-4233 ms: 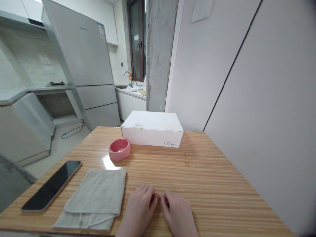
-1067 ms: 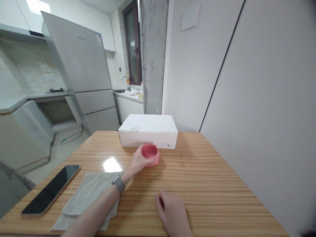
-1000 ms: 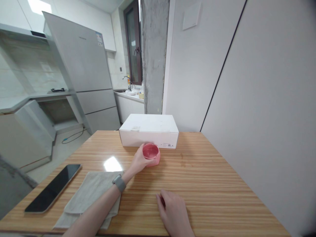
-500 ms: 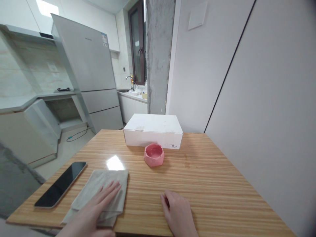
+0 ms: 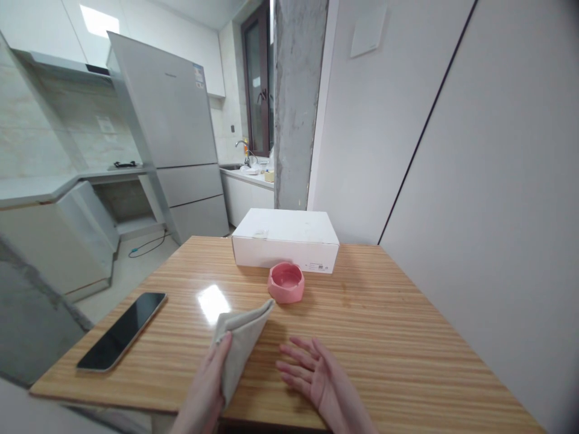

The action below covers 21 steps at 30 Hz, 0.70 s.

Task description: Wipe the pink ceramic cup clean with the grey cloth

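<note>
A folded grey-beige cloth (image 5: pixel 244 340) is tilted up off the table in my left hand (image 5: pixel 210 377), the thumb on its near face and the other fingers hidden behind it. To the right of the cloth, apart from it, my right hand (image 5: pixel 319 380) is turned palm up with its fingers spread and nothing in them. Just beyond the cloth's top corner sits a pink faceted bowl (image 5: pixel 286 292), which looks like an ashtray.
Behind the pink bowl lies a white cardboard box (image 5: pixel 284 250). A black-screened phone (image 5: pixel 122 331) rests near the left edge of the wooden table (image 5: pixel 407 349). A pale wall (image 5: pixel 488 181) runs along the right side, and a fridge (image 5: pixel 167 120) stands beyond the table.
My left hand lay flat on the cloth; it now grips it and has lifted it, moving right. My right hand was loosely curled and has turned over and opened. The view shifted slightly.
</note>
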Motion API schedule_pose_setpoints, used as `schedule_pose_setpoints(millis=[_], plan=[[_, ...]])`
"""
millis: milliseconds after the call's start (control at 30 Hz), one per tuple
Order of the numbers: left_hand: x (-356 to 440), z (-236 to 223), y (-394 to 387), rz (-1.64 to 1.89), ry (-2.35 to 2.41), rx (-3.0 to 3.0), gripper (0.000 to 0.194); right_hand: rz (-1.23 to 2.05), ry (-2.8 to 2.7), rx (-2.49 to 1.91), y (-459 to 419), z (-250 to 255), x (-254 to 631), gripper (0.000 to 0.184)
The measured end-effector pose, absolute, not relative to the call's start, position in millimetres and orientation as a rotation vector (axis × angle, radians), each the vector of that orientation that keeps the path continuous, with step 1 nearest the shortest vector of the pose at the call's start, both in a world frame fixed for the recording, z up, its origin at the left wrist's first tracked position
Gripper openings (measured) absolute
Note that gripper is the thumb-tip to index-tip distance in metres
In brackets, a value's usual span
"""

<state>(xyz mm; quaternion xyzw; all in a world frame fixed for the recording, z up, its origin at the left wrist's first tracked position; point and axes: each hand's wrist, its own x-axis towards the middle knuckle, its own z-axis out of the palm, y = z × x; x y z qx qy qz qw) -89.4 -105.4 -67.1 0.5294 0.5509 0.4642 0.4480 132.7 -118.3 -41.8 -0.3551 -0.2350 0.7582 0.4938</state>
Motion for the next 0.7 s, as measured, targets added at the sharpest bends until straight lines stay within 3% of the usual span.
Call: schedule_pose_setpoints(millis=[100, 267, 467, 567, 633, 700], plan=[[-21.3, -65.1, -99.9, 1.103, 1.259, 1.318, 0.051, 2.055, -0.397, -0.586, -119.0, -28.9, 144.7, 0.053], [40.9, -58.5, -114.0, 0.868, 0.785, 1.931, 0.038, 1.944, -0.254, -0.656, -120.8, -28.5, 176.6, 0.042], [42.6, -36.2, -112.5, 0.71, 0.631, 2.063, 0.037, 1.907, -0.127, -0.8, -119.1, -38.7, 188.2, 0.023], [22.7, -7.7, -83.4, 0.91, 0.87, 1.92, 0.031, 1.866, -0.06, -0.83, -115.7, -33.4, 194.3, 0.018], [6.3, 6.0, -51.1, 1.135, 1.019, 1.932, 0.042, 1.778, -0.03, -0.892, -112.0, -29.3, 203.9, 0.014], [-8.2, 9.1, -16.0, 1.25, 1.13, 1.942, 0.074, 1.696, -0.02, -0.949, -106.3, -25.7, 215.6, 0.013]])
